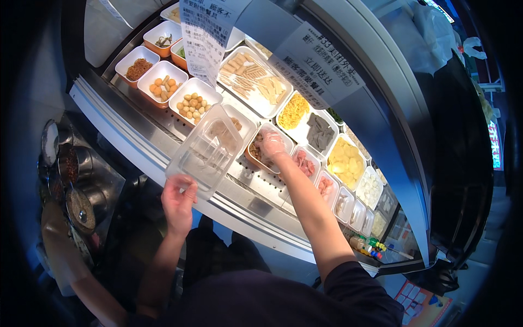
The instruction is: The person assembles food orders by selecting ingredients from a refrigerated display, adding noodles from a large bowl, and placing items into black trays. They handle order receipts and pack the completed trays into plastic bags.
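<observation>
Dark cloth (256, 300) nearest, left hand (178, 203) grips boxy plastic tub (202, 158), right hand's (272, 144) hold unclear.

Metal bowls (85, 161), paper slips (205, 34), plastic bag (434, 39)

Through my head view I log a food shop or stall. Evidence: display case (131, 139) across the centre, filled with white tubs (213, 94) of sorted ingredients; printed slips (207, 32) at upper centre; metal pots (85, 163) at left; plastic bags (436, 38) at upper right; lit sign (494, 144) at right edge.
</observation>
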Motion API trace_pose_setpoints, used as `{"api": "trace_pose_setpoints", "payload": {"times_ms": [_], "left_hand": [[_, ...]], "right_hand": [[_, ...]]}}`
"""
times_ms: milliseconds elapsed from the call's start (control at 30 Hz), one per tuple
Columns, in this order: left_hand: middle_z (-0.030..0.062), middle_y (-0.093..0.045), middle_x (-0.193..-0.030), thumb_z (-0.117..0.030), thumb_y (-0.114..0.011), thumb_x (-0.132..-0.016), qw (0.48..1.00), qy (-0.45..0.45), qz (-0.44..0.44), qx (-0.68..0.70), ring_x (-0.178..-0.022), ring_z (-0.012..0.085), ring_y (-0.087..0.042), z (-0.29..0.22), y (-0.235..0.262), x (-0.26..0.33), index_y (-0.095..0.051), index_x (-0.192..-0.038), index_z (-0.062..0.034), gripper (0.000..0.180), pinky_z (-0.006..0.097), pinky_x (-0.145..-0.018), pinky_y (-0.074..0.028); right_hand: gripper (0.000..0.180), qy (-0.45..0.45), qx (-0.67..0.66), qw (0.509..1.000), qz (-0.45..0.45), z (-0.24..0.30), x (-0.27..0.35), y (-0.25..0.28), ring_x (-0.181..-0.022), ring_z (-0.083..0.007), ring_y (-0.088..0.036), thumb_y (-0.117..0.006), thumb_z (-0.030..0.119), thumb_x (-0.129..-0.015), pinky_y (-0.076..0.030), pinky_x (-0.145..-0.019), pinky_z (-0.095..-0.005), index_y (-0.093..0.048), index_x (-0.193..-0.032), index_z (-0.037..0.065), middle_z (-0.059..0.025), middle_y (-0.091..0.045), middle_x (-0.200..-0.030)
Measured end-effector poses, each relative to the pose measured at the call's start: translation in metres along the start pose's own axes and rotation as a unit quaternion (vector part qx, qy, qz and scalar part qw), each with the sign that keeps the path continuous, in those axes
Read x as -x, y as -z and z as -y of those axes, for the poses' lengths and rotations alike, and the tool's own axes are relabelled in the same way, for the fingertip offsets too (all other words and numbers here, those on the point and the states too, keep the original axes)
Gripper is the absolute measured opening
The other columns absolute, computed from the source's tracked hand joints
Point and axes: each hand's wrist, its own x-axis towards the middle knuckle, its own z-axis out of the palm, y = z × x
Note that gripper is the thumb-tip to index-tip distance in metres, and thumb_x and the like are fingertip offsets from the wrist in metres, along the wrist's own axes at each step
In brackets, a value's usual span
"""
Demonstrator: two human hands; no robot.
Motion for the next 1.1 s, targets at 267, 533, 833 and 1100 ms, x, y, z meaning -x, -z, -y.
{"api": "trace_pose_setpoints", "payload": {"times_ms": [267,533,833,1100], "left_hand": [[0.0051,-0.061,-0.1,-0.001,-0.067,-0.095,1.0,-0.012,-0.017,-0.007,-0.074,0.0082,-0.052,-0.001,0.007,-0.002,-0.058,-0.108,-0.0036,0.016,0.022,-0.064,-0.045],[0.0055,-0.061,-0.099,0.0,-0.066,-0.096,1.0,-0.013,-0.001,-0.004,-0.074,0.0082,-0.052,0.0,0.005,-0.008,-0.057,-0.11,-0.0032,0.017,0.022,-0.064,-0.045],[0.0053,-0.062,-0.099,0.0,-0.065,-0.096,1.0,-0.009,-0.002,0.001,-0.074,0.0083,-0.052,0.001,0.005,-0.005,-0.057,-0.11,-0.0038,0.017,0.022,-0.063,-0.045],[0.0047,-0.061,-0.099,-0.002,-0.067,-0.096,1.0,-0.021,-0.02,-0.011,-0.073,0.0082,-0.052,0.003,0.015,-0.002,-0.058,-0.109,-0.0041,0.016,0.022,-0.064,-0.044]], "right_hand": [[0.037,-0.123,-0.392,0.892,0.19,-0.031,0.022,0.052,-0.063,-0.0238,-0.067,-0.073,0.022,-0.087,-0.056,-0.064,-0.0367,-0.068,-0.112,-0.005,-0.0147,-0.071,-0.085],[0.029,0.068,0.059,0.991,0.1,-0.036,0.019,0.05,-0.088,-0.0342,-0.072,-0.074,0.023,-0.083,-0.057,-0.078,-0.042,-0.071,-0.095,-0.004,-0.0226,-0.073,-0.091],[0.036,-0.035,-0.003,0.998,0.055,0.015,0.019,0.029,-0.102,-0.0409,-0.068,-0.073,0.024,-0.081,-0.055,-0.09,-0.0449,-0.07,-0.108,0.002,-0.024,-0.071,-0.106],[0.027,0.065,-0.011,0.995,0.07,-0.026,0.005,0.036,-0.097,-0.0446,-0.066,-0.063,0.024,-0.084,-0.053,-0.087,-0.0491,-0.071,-0.097,0.002,-0.0272,-0.069,-0.098]]}}
